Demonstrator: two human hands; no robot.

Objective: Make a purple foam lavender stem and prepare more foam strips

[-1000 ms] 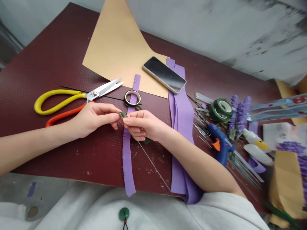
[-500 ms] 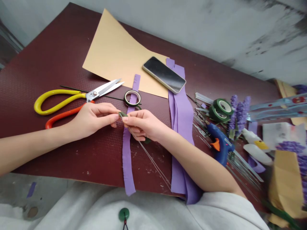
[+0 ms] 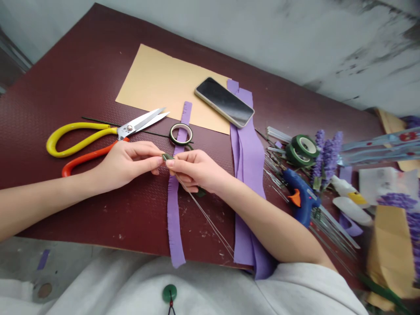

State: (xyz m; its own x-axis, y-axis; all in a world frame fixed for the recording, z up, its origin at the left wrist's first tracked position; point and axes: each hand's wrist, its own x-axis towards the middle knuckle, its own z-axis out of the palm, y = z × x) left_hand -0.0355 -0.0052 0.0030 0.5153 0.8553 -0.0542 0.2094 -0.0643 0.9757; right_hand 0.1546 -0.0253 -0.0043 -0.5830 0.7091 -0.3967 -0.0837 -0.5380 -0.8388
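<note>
My left hand (image 3: pixel 133 164) pinches one end of a short piece of green floral tape (image 3: pixel 166 155) between thumb and fingertips. Thumb to thumb with it, my right hand (image 3: pixel 197 169) is closed on the same tape and on thin wires (image 3: pixel 211 222) that slant down to the right. A bit of green shows under the right fingers, partly hidden. Beneath both hands runs a fringed purple paper strip (image 3: pixel 175 232). Just beyond them a roll of dark green tape (image 3: pixel 181 134) lies on that strip. Open scissors (image 3: pixel 129 128) with yellow and red handles rest beside my left hand.
A phone (image 3: pixel 225 101) lies on tan paper (image 3: pixel 157 78) and purple paper strips (image 3: pixel 246 162). To the right are green tape rolls (image 3: pixel 302 149), a blue glue gun (image 3: pixel 302 197), loose wires, purple flowers (image 3: pixel 326 155) and a glue bottle (image 3: pixel 351 192). A green-wrapped stem (image 3: pixel 95 120) passes under the scissors.
The far edge of the tan paper has dropped from a raised curl to lying flatter on the table. Both hands keep nearly the same place and pinch.
</note>
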